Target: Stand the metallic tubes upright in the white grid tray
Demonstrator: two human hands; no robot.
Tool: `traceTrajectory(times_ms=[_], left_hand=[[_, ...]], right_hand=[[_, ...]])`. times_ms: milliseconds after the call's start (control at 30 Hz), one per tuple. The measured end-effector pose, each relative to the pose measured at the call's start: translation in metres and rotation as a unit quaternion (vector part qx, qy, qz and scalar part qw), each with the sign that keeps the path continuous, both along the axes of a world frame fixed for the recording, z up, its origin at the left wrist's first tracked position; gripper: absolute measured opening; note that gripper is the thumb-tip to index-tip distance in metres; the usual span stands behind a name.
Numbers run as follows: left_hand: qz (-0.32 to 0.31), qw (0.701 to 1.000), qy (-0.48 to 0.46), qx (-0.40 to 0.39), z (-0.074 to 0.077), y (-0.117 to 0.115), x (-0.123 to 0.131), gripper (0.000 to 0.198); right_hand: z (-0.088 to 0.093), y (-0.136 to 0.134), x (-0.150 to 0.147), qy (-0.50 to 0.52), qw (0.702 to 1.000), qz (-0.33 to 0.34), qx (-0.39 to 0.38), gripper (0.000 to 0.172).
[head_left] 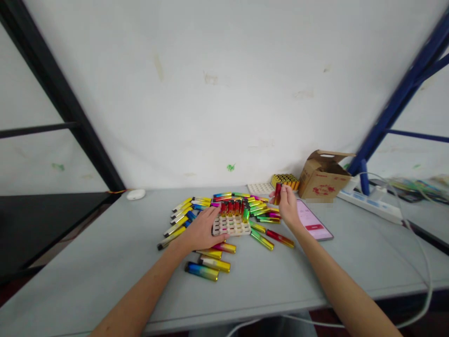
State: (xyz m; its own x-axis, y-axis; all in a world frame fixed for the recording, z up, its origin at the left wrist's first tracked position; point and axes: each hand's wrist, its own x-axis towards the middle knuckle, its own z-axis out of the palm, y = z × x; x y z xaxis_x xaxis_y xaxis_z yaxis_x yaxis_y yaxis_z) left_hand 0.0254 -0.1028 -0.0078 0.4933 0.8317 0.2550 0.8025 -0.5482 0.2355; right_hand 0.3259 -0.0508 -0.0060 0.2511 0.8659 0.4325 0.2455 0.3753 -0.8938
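Note:
My left hand (202, 230) grips the left side of a white tray (232, 227) full of slots, thumb along its near edge. Several red lighters stand upright in the tray's back row, with a green lighter (246, 215) at the right end; the front slots show bare. To the right of the tray, my right hand (288, 207) is raised and pinches a red lighter (278, 194), held upright. Shiny lighters in yellow, green, blue and red lie fanned around the tray, among them a blue-yellow lighter (202, 271) nearest me. Some are partly covered by my left hand.
At the back stand a second slotted tray (260, 188), a block of packed yellow lighters (286, 180) and an open cardboard box (324, 180). A phone (313, 220) lies by my right wrist. Farther right are a power strip (372, 203) and cables. A white case (136, 194) sits left.

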Motion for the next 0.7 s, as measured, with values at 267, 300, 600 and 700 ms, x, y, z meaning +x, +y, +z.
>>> traceTrajectory(times_ms=[267, 300, 600, 700], left_hand=[[0.0, 1.0, -0.003, 0.003, -0.001, 0.001, 0.0, 0.079], [0.002, 1.0, 0.001, 0.001, 0.0, 0.001, 0.0, 0.079], [-0.009, 1.0, -0.009, 0.028, -0.002, 0.002, -0.003, 0.074], [-0.003, 1.0, -0.01, 0.03, -0.001, 0.001, -0.003, 0.073]], right_hand=[[0.028, 0.032, -0.03, 0.143, 0.989, 0.003, 0.026, 0.038], [0.03, 0.034, -0.034, 0.159, 0.987, 0.016, 0.026, 0.038], [0.023, 0.028, -0.047, 0.248, 0.964, 0.091, -0.038, 0.032], [0.026, 0.025, -0.045, 0.294, 0.943, 0.129, -0.088, 0.031]])
